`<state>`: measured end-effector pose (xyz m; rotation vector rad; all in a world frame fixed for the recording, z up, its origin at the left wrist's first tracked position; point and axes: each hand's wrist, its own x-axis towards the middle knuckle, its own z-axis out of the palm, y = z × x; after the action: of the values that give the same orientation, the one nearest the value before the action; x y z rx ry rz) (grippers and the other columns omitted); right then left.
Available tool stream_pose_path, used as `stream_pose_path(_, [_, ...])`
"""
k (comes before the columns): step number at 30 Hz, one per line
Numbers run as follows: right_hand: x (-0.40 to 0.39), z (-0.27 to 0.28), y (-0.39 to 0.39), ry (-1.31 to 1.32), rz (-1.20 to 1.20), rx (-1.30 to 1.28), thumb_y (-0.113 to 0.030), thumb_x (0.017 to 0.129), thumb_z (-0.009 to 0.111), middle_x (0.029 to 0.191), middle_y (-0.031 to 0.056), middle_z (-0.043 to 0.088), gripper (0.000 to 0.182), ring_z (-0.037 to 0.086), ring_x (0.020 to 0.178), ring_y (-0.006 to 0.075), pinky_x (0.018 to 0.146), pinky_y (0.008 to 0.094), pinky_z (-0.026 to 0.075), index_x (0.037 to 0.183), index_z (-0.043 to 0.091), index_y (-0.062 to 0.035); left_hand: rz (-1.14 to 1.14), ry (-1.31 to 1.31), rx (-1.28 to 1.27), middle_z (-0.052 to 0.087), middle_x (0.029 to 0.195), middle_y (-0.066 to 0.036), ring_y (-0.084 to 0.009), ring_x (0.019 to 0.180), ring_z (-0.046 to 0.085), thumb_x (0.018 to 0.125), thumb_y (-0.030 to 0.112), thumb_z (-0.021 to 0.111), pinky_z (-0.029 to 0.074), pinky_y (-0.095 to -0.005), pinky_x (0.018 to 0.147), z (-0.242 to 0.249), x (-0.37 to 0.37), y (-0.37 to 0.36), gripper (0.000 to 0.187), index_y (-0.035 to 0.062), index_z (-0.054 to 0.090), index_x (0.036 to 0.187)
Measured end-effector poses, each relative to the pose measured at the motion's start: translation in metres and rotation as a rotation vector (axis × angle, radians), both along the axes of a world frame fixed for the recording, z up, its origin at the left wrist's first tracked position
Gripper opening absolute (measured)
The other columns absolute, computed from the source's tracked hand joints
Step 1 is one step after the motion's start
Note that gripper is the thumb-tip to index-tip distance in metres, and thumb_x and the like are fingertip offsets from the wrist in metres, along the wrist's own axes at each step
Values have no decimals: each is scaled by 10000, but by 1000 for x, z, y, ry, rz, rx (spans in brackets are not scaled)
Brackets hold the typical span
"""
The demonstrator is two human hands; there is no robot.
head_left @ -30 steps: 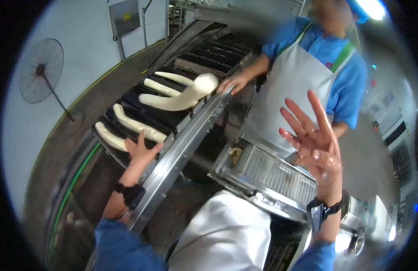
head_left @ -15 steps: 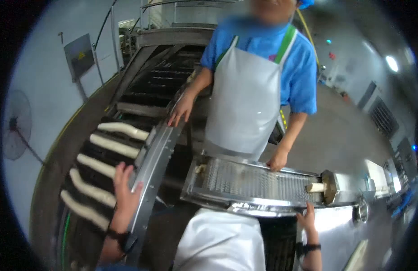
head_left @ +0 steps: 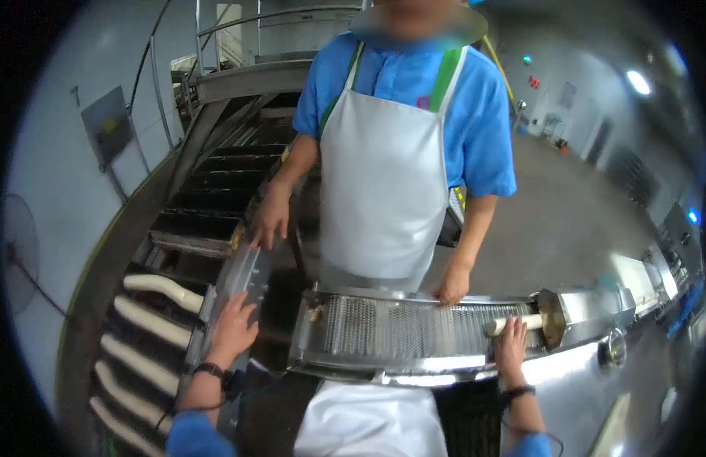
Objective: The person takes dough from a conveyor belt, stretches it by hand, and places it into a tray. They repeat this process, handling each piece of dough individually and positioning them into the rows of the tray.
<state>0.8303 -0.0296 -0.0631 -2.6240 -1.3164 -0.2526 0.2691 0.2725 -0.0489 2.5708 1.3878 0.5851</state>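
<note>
My left hand point(head_left: 232, 329) is over the metal rail beside the trays, fingers apart and holding nothing. Just left of it, pale dough strips point(head_left: 151, 320) lie in dark tray slots. My right hand point(head_left: 510, 349) reaches over the near edge of the mesh conveyor point(head_left: 398, 327), fingers extended against a pale dough roll point(head_left: 494, 327). That roll sticks out of the metal outlet point(head_left: 570, 316) at the conveyor's right end.
Across the conveyor stands a co-worker in a white apron point(head_left: 383, 183), one hand on the rail point(head_left: 242, 278), the other at the conveyor's far edge. Empty dark trays point(head_left: 208, 202) extend behind. A steel surface point(head_left: 558, 388) is at right.
My right hand has moved forward from the conveyor's near edge to the dough roll, which protrudes farther. My left hand has shifted off the strips toward the rail. The view has shifted.
</note>
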Motion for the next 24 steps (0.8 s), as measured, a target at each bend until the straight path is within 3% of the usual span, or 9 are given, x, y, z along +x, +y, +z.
stream_pose_path(2, [9, -18, 20, -147, 2, -90, -20, 816, 540, 1423, 212, 433, 555, 329, 1359, 431, 1131, 599, 206, 1363, 448, -32, 16, -14, -12, 481, 1387, -198, -360, 1309, 429, 765, 149, 697, 367, -436, 1088, -3, 2, 5, 395, 21, 650, 1136])
stream_pose_path(3, [4, -13, 31, -139, 15, -94, -20, 816, 540, 1423, 212, 433, 555, 329, 1359, 431, 1131, 599, 206, 1363, 448, -32, 19, -39, -14, 487, 1380, -201, -359, 1303, 438, 766, 149, 693, 374, -437, 1082, -5, 3, 7, 385, 20, 652, 1127])
stream_pose_path(6, [4, -18, 60, -155, 123, -100, -88, 856, 520, 1174, 171, 583, 281, 459, 1238, 399, 1104, 594, 248, 1128, 573, -41, 48, -37, -20, 495, 1372, -205, -363, 1294, 449, 767, 138, 689, 381, -433, 1078, -7, 4, 10, 367, 16, 656, 1111])
stream_pose_path(9, [-11, -16, 65, -156, 214, -66, -105, 857, 533, 1182, 177, 583, 270, 475, 1220, 396, 1096, 588, 259, 1115, 573, -32, 50, -49, -4, 494, 1372, -206, -360, 1292, 452, 769, 133, 688, 382, -430, 1077, -8, 3, 10, 354, 17, 660, 1102])
stream_pose_path(15, [-46, -10, 61, -288, 203, -10, -84, 762, 592, 920, 87, 600, 127, 575, 962, 291, 893, 486, 407, 884, 559, -89, 56, -51, -11, 496, 1378, -182, -353, 1296, 446, 778, 131, 682, 380, -425, 1080, -12, 1, 8, 342, 19, 662, 1100])
stream_pose_path(18, [-64, 5, 36, -15, 146, 115, -52, 652, 693, 963, 120, 592, 361, 560, 966, 336, 848, 474, 418, 986, 562, -89, 77, -27, 0, 499, 1383, -171, -354, 1297, 447, 784, 112, 682, 376, -434, 1082, -20, -1, 6, 316, 27, 663, 1088])
stream_pose_path(20, [-61, 0, 2, 243, 131, 424, 32, 578, 740, 999, 147, 607, 522, 568, 986, 364, 869, 419, 462, 1056, 556, -67, 27, 0, -12, 495, 1389, -168, -357, 1296, 447, 794, 99, 672, 377, -434, 1080, -21, -4, 8, 307, 27, 661, 1093])
stream_pose_path(21, [-61, -3, -20, 452, 23, 506, 77, 615, 696, 1014, 110, 607, 492, 589, 953, 295, 837, 377, 490, 1066, 548, -53, 48, 8, -12, 492, 1395, -165, -361, 1294, 447, 805, 86, 662, 377, -435, 1077, -21, -5, 7, 299, 26, 660, 1098])
stream_pose_path(24, [-81, 35, -109, 970, -261, 747, 109, 645, 632, 967, 52, 598, 477, 601, 902, 219, 790, 332, 505, 1089, 546, -40, 41, 11, -25, 491, 1392, -169, -370, 1286, 448, 816, 60, 644, 380, -435, 1071, -23, -7, 5, 279, 14, 654, 1092])
